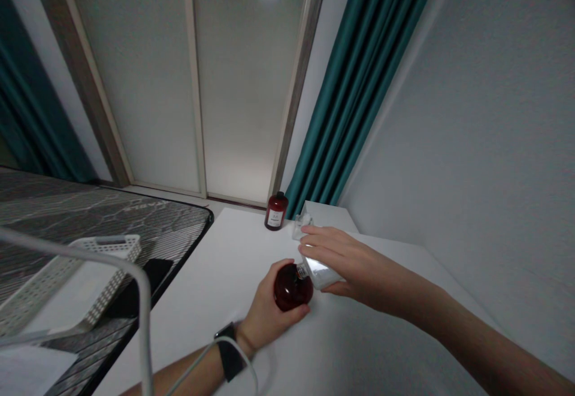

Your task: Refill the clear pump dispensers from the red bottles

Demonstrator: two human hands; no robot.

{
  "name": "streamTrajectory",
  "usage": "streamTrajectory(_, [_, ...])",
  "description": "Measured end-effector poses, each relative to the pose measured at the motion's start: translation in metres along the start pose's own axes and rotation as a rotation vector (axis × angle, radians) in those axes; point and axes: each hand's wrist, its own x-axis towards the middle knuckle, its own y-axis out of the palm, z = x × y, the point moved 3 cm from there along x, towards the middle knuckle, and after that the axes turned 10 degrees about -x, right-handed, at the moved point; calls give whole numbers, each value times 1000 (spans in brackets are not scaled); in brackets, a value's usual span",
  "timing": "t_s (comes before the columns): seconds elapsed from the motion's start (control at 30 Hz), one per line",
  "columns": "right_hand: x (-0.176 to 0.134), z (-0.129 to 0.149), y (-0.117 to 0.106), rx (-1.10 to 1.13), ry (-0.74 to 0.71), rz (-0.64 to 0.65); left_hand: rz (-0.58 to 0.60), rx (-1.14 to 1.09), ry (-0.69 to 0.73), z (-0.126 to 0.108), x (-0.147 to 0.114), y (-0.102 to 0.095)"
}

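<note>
My left hand point(272, 306) is wrapped round a dark red-brown bottle point(291, 289) whose cap is off. In my right hand point(335, 252) is a clear bottle point(321, 273), tipped so that its neck meets the mouth of the brown bottle. Whether liquid passes between them I cannot tell. Past my right fingertips stands a small clear container point(300, 226), partly hidden by the hand. Farther back on the white table point(224, 264), a second dark red bottle point(275, 211) with a black cap and white label stands upright.
A white box point(332, 215) sits at the table's back by the teal curtain point(350, 102). On the left, a patterned bed point(166, 222) holds a white perforated basket point(85, 282) and a black item point(144, 282). A pale bar point(144, 312) crosses the lower left foreground.
</note>
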Motion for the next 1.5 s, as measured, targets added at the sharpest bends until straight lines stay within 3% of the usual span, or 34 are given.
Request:
streamTrajectory(0.27, [-2,-1,2,-1,26,25,-1,-12,-3,0,0,0])
streamTrajectory(0.47, [-5,-7,7,130,154,107,62,-66,-28,4,0,0])
streamTrajectory(0.6, [-15,-11,13,263,274,95,103,-138,-73,6,1,0])
streamTrajectory(0.73, [-36,-21,45,392,499,-51,135,-193,-93,11,2,-2])
streamTrajectory(0.9, [-60,-34,118,629,706,-423,142,-168,-89,17,7,-6])
streamTrajectory(1.07, [-66,-39,170,764,837,-671,296,-142,-84,6,23,-13])
streamTrajectory(1.23, [-72,-39,178,780,933,-754,316,223,-3,-15,33,-27])
streamTrajectory(1.4, [-84,-38,177,691,1022,-752,365,304,124,-23,35,-27])
streamTrajectory(1.5, [-87,-37,182,645,1040,-750,394,305,127,-22,39,-26])
